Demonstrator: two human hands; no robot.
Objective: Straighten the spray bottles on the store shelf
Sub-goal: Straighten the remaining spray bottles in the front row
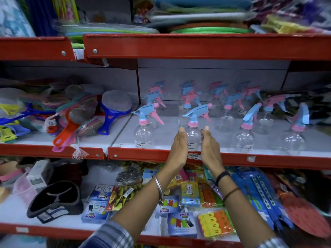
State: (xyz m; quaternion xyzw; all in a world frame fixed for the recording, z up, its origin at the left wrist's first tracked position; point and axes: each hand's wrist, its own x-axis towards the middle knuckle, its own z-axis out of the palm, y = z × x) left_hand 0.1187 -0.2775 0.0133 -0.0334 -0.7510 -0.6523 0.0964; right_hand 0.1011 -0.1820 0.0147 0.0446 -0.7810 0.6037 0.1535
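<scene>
Several clear spray bottles with blue and pink trigger heads stand in rows on the middle shelf. A front-row spray bottle stands upright between my hands, its blue nozzle facing left. My left hand is flat and open by its left side. My right hand is flat and open by its right side. I cannot tell whether the palms touch the bottle. Another front bottle stands to the left, and two more to the right with heads turned differently.
The red shelf lip carries price labels just below my hands. Netted strainers and brushes crowd the left bay. The lower shelf holds packets of clips and pegs. The red upper shelf overhangs the bottles.
</scene>
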